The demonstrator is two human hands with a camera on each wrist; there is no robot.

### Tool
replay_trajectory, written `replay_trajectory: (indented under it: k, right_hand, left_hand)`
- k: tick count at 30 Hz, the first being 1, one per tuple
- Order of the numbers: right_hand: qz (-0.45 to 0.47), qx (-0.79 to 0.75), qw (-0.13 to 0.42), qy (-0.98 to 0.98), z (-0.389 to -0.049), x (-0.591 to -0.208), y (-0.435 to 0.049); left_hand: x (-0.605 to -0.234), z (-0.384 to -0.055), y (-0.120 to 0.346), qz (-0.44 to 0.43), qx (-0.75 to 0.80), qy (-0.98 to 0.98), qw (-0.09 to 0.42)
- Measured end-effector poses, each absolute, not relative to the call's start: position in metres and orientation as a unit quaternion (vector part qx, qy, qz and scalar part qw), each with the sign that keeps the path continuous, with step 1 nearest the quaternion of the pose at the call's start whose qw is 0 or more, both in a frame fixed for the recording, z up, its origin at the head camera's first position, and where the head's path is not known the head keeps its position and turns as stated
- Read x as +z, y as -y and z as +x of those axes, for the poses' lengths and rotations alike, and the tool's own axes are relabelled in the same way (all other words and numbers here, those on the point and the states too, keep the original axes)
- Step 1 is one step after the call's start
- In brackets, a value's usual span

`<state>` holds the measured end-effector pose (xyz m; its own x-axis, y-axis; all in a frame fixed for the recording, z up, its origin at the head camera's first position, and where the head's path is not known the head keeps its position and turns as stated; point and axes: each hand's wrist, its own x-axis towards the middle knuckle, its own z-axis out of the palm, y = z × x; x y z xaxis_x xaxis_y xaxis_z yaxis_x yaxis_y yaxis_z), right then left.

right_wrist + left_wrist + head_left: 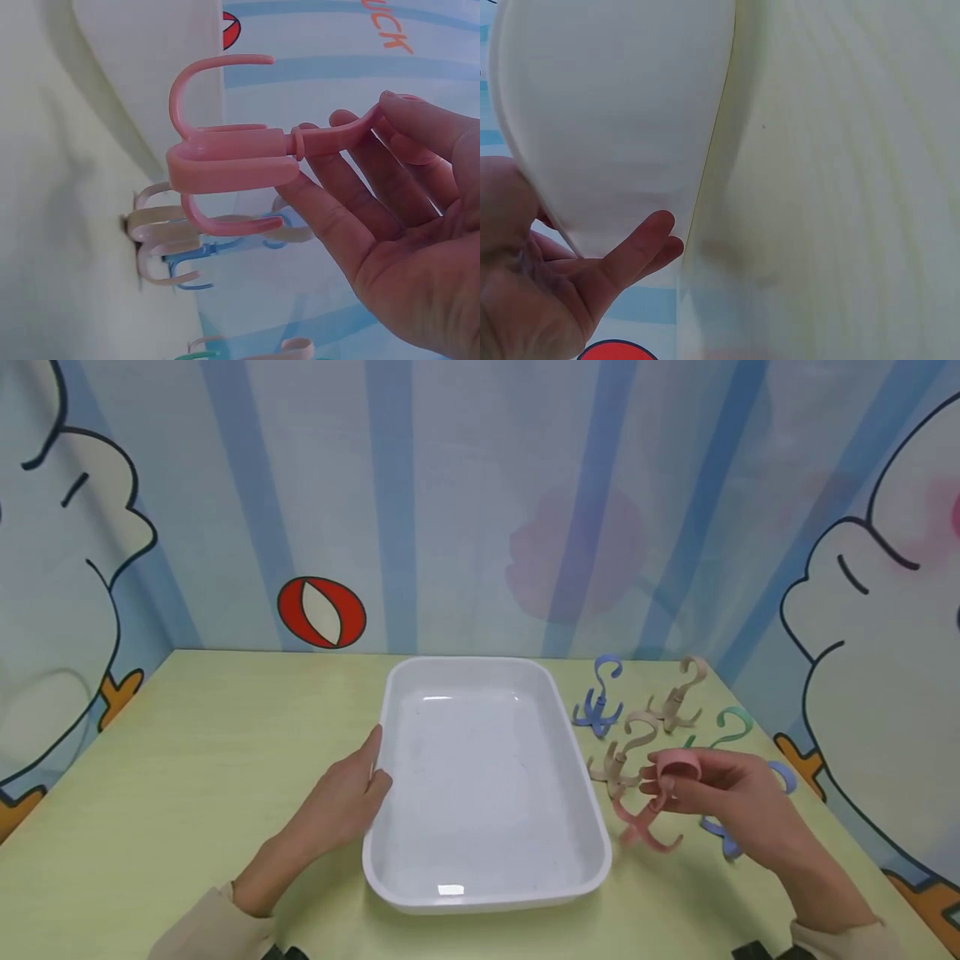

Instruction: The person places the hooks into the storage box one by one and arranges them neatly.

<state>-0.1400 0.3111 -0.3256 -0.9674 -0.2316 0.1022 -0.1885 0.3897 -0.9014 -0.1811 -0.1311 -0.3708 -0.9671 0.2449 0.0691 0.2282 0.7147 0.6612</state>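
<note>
A white rectangular tray (pixel 487 785) lies on the table with nothing in it. My left hand (pixel 341 797) grips its left rim, thumb over the edge, while the left wrist view shows fingers (pixel 641 244) against the outer wall. Between thumb and fingers, my right hand (pixel 738 806) pinches a pink multi-prong hanging hook (pixel 232 176) by its curved top. The hook's prongs point downward, close over the table beside the tray's right side. Near that hand stand a beige hook (pixel 615 766) and a partly hidden blue hook (pixel 727 842).
Farther back on the right stand another blue hook (pixel 596 714), a second beige hook (pixel 672 706) and a green hook (pixel 738 724) partly covered by the right hand. The pale yellow table (pixel 187 777) ends at a cartoon-printed backdrop (pixel 465 510) behind and at both sides.
</note>
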Motion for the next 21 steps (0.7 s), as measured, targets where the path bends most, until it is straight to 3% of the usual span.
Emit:
replay_trajectory:
  k: [21]
  right_hand:
    - [-0.168, -0.530, 0.010, -0.831, -0.161, -0.283, -0.273]
  left_hand:
    - [-0.370, -0.180, 0.131, 0.132, 0.374, -0.918, 0.019]
